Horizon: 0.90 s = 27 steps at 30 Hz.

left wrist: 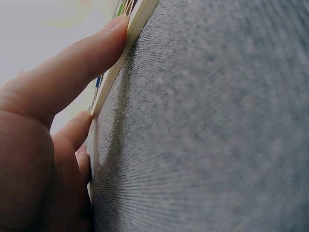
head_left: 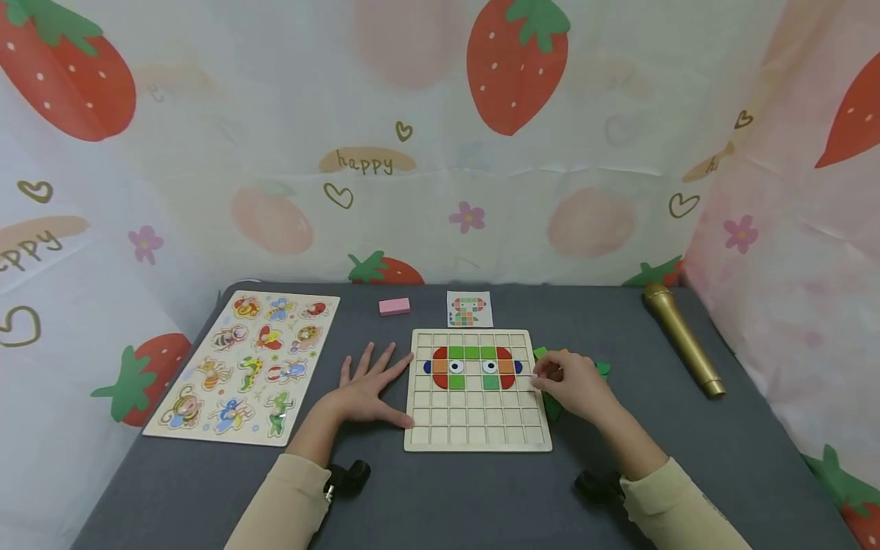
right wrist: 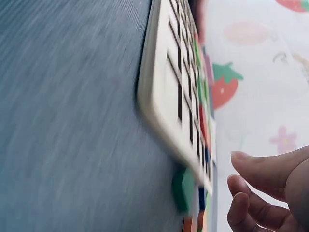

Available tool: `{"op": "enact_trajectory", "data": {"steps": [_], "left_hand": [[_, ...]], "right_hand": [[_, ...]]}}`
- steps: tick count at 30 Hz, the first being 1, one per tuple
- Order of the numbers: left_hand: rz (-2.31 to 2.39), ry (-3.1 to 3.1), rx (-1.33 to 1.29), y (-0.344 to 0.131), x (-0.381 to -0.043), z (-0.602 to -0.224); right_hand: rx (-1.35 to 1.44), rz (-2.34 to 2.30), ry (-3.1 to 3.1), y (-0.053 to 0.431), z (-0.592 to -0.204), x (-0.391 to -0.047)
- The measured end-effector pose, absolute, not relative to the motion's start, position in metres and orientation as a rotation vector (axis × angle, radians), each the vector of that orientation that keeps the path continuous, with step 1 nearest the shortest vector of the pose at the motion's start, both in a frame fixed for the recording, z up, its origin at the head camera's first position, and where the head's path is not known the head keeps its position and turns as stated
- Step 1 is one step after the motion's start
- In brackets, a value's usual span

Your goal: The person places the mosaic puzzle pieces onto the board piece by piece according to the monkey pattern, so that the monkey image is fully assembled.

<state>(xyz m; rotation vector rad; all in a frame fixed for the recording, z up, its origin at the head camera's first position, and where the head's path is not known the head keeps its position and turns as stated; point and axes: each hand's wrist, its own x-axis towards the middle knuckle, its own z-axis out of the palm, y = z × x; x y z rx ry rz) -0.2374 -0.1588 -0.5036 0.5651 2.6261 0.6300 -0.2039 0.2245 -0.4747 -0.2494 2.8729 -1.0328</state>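
1. Fingers of the left hand (head_left: 367, 391) are spread and relaxed, grasping nothing; its thumb and index finger touch the left edge of the grid board (head_left: 477, 418), which lies flat in the middle of the tabletop (head_left: 474, 504) between the hands.
2. The right hand (head_left: 577, 386) is at the board's right edge, fingers loosely bent; the right wrist view shows a gap between thumb and index finger, with no piece visible in it.
3. Main risk, I judge: the board slipping or twisting if it is pushed from the right while the left hand bears on it only lightly.
4. Loose pieces (head_left: 552, 406) lie beside the board, partly hidden by the right hand; a low sweep of the palm could scatter them.
5. A brushing fingertip might also knock the laid eye pieces (head_left: 457, 367) askew.
6. Grey cloth covers the tabletop. Beyond the board are a picture card (head_left: 470, 308) and a pink block (head_left: 394, 307); an insect puzzle sheet (head_left: 260, 428) lies left, a gold microphone-shaped object (head_left: 684, 340) right.
7. Strawberry-printed curtains (head_left: 289, 107) hang behind and along both sides.
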Motion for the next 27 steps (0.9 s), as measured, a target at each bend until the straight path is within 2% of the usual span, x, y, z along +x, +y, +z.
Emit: {"op": "enact_trajectory", "data": {"steps": [10,18,27], "left_hand": [[0.613,2.631,0.558,-0.161,-0.237,-0.502],[0.608,2.634,0.561,-0.161,-0.237,-0.504],[0.608,2.634,0.564,-0.159,-0.238,-0.504]], "right_hand": [[-0.198,-0.943,2.839,0.261,-0.477,-0.195],[-0.179,-0.788,2.856,0.266,-0.477,-0.190],[-0.146,-0.913,2.771,0.263,-0.476,-0.201]]}}
